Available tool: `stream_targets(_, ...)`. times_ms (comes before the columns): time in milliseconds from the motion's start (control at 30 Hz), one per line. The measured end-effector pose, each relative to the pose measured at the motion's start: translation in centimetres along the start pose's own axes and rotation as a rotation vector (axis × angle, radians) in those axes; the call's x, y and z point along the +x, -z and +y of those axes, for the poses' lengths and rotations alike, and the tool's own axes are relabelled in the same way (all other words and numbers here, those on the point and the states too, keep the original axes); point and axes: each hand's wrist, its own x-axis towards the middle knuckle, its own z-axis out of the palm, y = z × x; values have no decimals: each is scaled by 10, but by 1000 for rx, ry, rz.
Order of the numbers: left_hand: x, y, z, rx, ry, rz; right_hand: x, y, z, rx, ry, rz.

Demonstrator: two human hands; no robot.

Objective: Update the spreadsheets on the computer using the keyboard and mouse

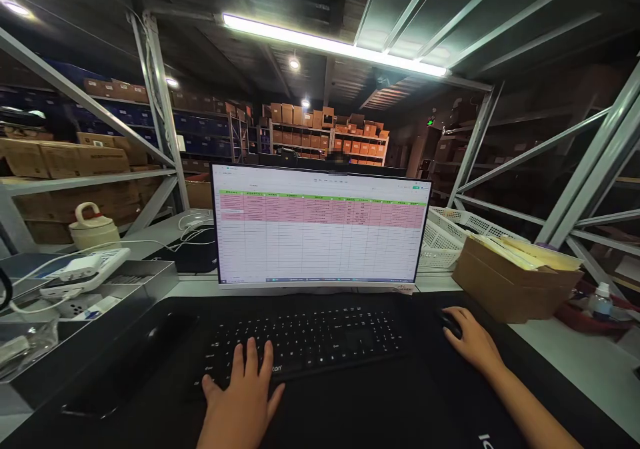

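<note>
My left hand (243, 392) lies with its fingers spread over the left part of a black keyboard (320, 339). Around a dark computer mouse (451, 324), to the right of the keyboard, my right hand (473, 342) is curled, hiding part of it. Behind the keyboard stands a monitor (320, 249) with a spreadsheet on it. Its header row is green, several rows below are pink, and the lower rows are white. Keyboard and mouse rest on a black desk mat (360, 409).
At right stand a cardboard box (500, 279) of yellowish envelopes, white plastic baskets (440, 246) and a spray bottle (601, 302). A grey tray (145, 296) with chargers and cables, a cream jug (94, 230) and a black phone-like slab (125, 369) are at left. Metal shelving surrounds the desk.
</note>
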Motion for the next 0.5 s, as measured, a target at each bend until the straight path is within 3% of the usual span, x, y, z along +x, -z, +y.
stream_targets(333, 0, -2, 0, -13, 3, 18, -1, -1, 0, 27, 25, 9)
stream_targets(500, 0, 0, 0, -7, -1, 2, -4, 4, -1, 41, 26, -71)
